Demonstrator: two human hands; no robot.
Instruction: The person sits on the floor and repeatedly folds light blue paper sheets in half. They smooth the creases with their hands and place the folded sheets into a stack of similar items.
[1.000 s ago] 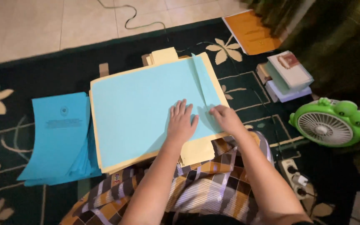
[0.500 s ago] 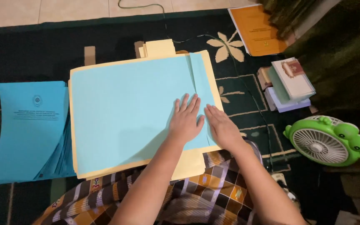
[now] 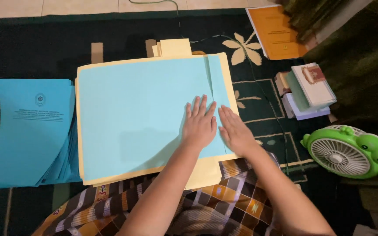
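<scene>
The left hand (image 3: 199,123) lies flat, fingers spread, palm down on a light blue sheet (image 3: 141,118); the right hand (image 3: 236,131) lies flat just beside it, fingers together, pressing the sheet's folded right-hand strip along the crease that runs up between the two hands. Neither hand grips anything — both are open and pressing. The blue sheet spreads away to the left of the hands and rests on a cream folder (image 3: 206,172), whose edge shows around it and whose tabs stick out above and below the hands. Far to the left of the left hand lies a fanned stack of blue printed covers (image 3: 31,131), each with a small round emblem and dark lines of print near the top. To the right of the right hand sit a small pile of books (image 3: 309,89) and, nearer, a green frog-shaped fan (image 3: 348,153). Beyond those — up and right — lies an orange booklet (image 3: 278,32). All rest on a dark patterned carpet (image 3: 44,48).
</scene>
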